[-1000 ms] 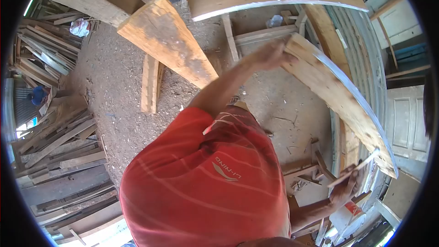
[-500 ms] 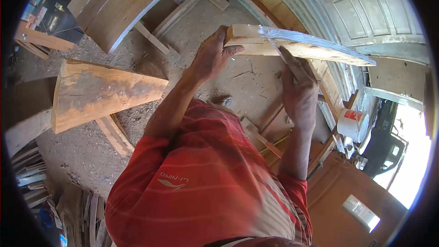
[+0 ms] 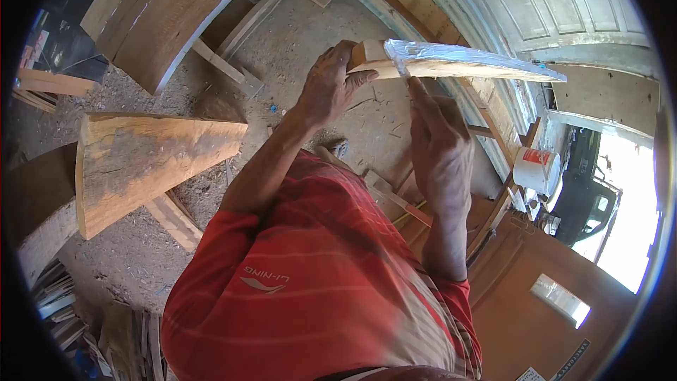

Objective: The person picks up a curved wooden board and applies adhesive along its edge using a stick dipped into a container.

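Observation:
My left hand [image 3: 330,85] grips the near-left end of a wooden board [image 3: 368,56], thumb below and fingers behind it. The board is held up in front of me, its upper edge [image 3: 451,51] coated with a wet, whitish glue-like layer except near my left hand. In my right hand [image 3: 441,144] is a thin flat stick [image 3: 400,63], smeared with the same white stuff. Its tip touches the board's edge where the coating ends. My fingers are closed around its lower part, which they hide.
A wide wooden slab [image 3: 155,159] rests at the left. A large curved panel [image 3: 166,17] stands at upper left. To the right are a white bucket [image 3: 537,169] with a red label and a brown door panel [image 3: 508,275]. Shavings litter the floor [image 3: 303,35].
My right hand and the stick have moved left along the board toward my left hand. The view has turned slightly, and my left hand keeps its grip.

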The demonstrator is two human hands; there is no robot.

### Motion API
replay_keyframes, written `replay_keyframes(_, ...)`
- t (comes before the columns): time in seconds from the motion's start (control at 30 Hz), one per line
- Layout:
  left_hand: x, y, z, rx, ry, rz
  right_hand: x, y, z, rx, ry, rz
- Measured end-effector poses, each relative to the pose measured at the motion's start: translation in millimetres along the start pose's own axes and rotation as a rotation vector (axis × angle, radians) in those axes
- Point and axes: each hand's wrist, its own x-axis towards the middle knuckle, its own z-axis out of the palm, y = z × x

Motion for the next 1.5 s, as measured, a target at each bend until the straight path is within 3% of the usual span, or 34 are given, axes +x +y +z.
replay_keyframes(0.1,-1.2,-4.1,1.3,-0.047,-0.009,-0.002,5.5,-13.1,-3.2,-0.007,-0.051,0.057)
replay_keyframes(0.2,-1.2,-4.0,-1.1,-0.088,-0.028,-0.013,-1.9,-7.0,-1.9,-0.028,-0.03,-0.019)
replay_keyframes(0.3,-1.4,3.1,-6.0,-0.098,-0.041,-0.022,0.2,-4.9,-6.4,-0.071,-0.004,0.125)
replay_keyframes(0.43,0.9,-0.5,-3.4,-0.14,-0.029,0.013,-7.6,-23.0,7.7,-0.073,0.031,-0.026)
replay_keyframes(0.57,0.9,2.4,-6.8,-0.128,-0.037,0.009,-5.2,-20.0,-0.9,-0.106,0.006,0.162)
replay_keyframes(0.73,2.8,7.9,-10.0,-0.085,-0.058,0.002,-2.4,-30.1,9.3,-0.096,0.092,-0.05)
replay_keyframes(0.87,2.6,4.7,-7.8,-0.103,-0.058,0.004,0.9,-28.3,1.9,-0.202,0.01,0.091)
replay_keyframes(1.0,1.6,3.3,-9.3,-0.038,-0.079,-0.008,3.2,-41.6,4.1,-0.197,0.004,-0.053)
replay_keyframes(1.13,0.6,1.3,-7.9,-0.077,-0.067,0.008,2.0,-33.3,1.4,-0.234,0.021,0.07)
replay_keyframes(1.23,2.7,0.8,-4.9,-0.119,-0.065,0.021,-0.9,-31.6,2.6,-0.194,0.034,0.043)
replay_keyframes(1.4,1.8,-3.4,-5.8,-0.064,-0.08,0.024,-3.1,-3.5,-2.6,-0.221,0.09,0.236)
replay_keyframes(1.5,1.5,-0.4,-6.6,-0.072,-0.077,0.019,0.7,-16.7,-4.8,-0.162,0.047,0.199)
